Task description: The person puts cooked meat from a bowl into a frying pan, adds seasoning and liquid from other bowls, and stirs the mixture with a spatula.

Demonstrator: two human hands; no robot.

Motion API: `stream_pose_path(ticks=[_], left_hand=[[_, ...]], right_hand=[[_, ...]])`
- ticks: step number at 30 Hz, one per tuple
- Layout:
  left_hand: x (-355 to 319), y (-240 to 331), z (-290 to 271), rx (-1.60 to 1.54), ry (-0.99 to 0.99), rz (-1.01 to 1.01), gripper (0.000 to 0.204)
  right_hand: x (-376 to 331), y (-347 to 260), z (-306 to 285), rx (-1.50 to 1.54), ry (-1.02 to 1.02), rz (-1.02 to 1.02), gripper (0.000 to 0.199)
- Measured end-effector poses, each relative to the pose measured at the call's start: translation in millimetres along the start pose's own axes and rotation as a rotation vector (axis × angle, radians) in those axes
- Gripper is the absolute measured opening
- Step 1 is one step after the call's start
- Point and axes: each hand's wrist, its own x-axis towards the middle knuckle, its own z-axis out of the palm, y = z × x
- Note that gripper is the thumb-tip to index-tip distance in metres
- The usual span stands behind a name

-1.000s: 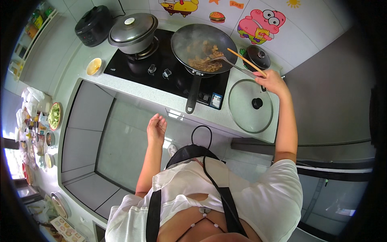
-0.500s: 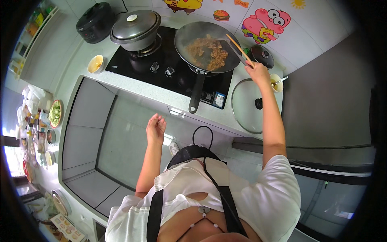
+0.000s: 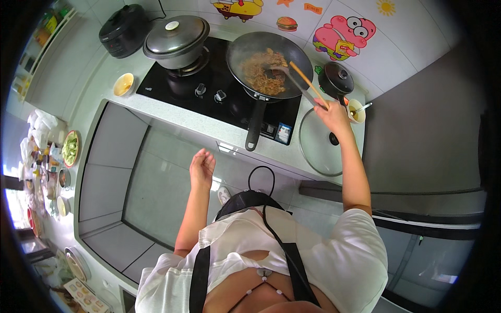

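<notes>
In my right hand [image 3: 332, 116] are a dark spatula [image 3: 300, 83] and wooden chopsticks [image 3: 309, 83], with the fingers wrapped round both. The spatula's head lies in the browned shredded food [image 3: 263, 75] inside a black frying pan [image 3: 237, 57]. The pan rests on the right burner, its long handle [image 3: 254, 125] pointing toward me, and steam rises from it. My left hand [image 3: 202, 166] hovers in front of the counter, holding nothing, its fingers loosely bent and touching nothing.
A lidded pot [image 3: 176, 44] sits on the left burner of the black cooktop [image 3: 172, 86], a rice cooker [image 3: 125, 31] behind it. Right of the pan are a glass lid [image 3: 318, 146], a small dark lidded pot [image 3: 336, 78] and a bowl with a spoon [image 3: 356, 110]. A small bowl [image 3: 124, 84] stands left.
My right hand has drawn back slightly toward me with the spatula and chopsticks. The food has been shifted toward the pan's middle. My left hand has hardly moved.
</notes>
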Motion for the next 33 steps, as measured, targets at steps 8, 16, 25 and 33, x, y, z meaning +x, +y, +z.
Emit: stream_pose_path(ticks=[8, 16, 25, 33], left_hand=[[-4, -5, -7, 0.013, 0.009, -0.007, 0.02], [-5, -3, -5, -0.002, 0.02, 0.016, 0.019], [1, -11, -1, 0.015, 0.021, -0.014, 0.02], [1, -15, -3, 0.034, 0.016, -0.015, 0.021]], right_hand=[[80, 4, 55, 0.172, 0.012, 0.104, 0.037], [26, -24, 2, -0.09, -0.219, -0.031, 0.035], [-21, -2, -84, -0.198, -0.125, -0.008, 0.028], [44, 10, 11, -0.225, -0.001, -0.002, 0.03]])
